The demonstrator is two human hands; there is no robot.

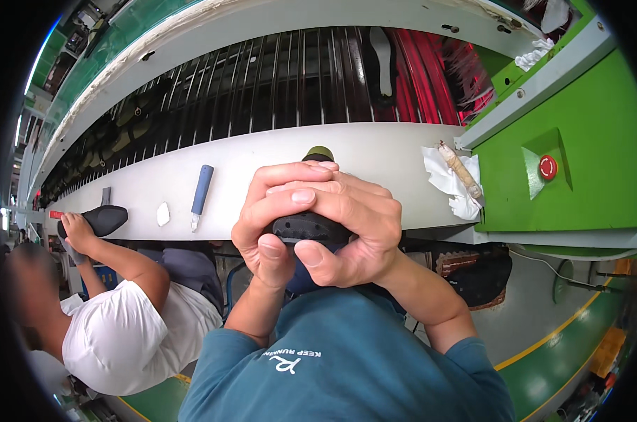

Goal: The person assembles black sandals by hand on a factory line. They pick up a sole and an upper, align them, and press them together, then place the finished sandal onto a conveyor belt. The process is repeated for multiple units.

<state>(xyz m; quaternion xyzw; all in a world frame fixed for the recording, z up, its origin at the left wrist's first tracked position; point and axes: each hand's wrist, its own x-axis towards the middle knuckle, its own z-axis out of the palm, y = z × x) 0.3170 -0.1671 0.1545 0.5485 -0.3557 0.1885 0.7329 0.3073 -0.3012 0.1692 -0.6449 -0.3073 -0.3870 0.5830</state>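
Both my hands are wrapped round a dark shoe (311, 229) above the white ledge. My left hand (269, 218) closes on its left side, and my right hand (357, 225) covers its top and right side. The fingers of the two hands overlap, while the thumbs press on the near end. Small dark dots mark the black surface that shows between the thumbs. Beyond my fingers an olive-green end with a black edge sticks out. Most of the shoe is hidden by my hands.
On the white ledge (255, 144) lie a blue-handled tool (202, 190), a white scrap (163, 214) and a tape-wrapped stick (460, 169) on crumpled paper. Behind runs a roller conveyor (262, 84) carrying shoes. A green machine (578, 141) has a red button (548, 167). A co-worker (129, 330) at left holds a black shoe (106, 220).
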